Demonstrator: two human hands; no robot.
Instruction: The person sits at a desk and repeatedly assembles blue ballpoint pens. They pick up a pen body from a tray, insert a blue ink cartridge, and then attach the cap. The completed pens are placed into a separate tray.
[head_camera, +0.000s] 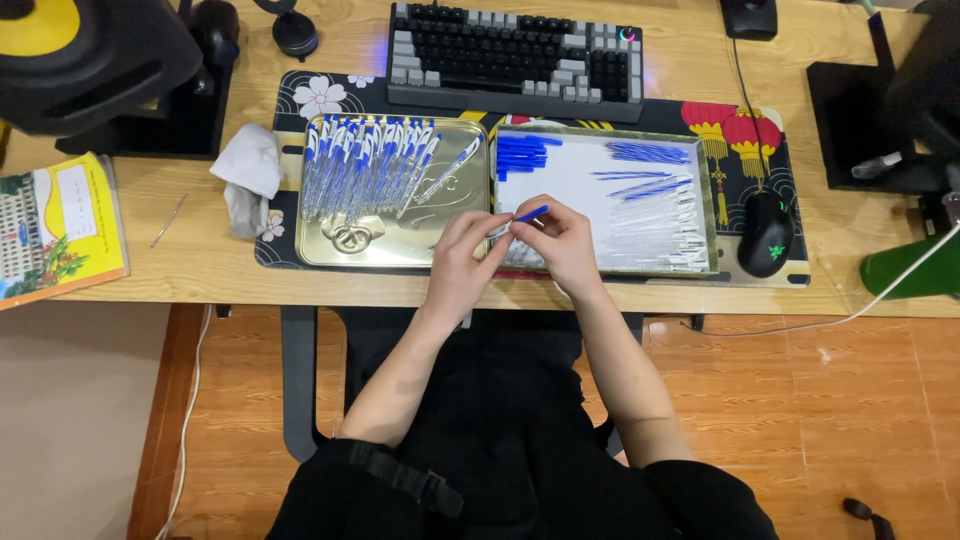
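Item: one blue pen (522, 219) pinched in the grip of both your left hand (462, 262) and right hand (560, 243), between gold tray (330, 255) of finished pens and parts tray (706, 200), mid-assembly; next, seat it squarely

A light wooden desk (200, 270) stands over orange-brown floor tiles (820, 400).

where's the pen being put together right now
In the head view the blue pen sits centre frame, pinched between the left hand and right hand, over the seam between the gold tray and white-lined tray.
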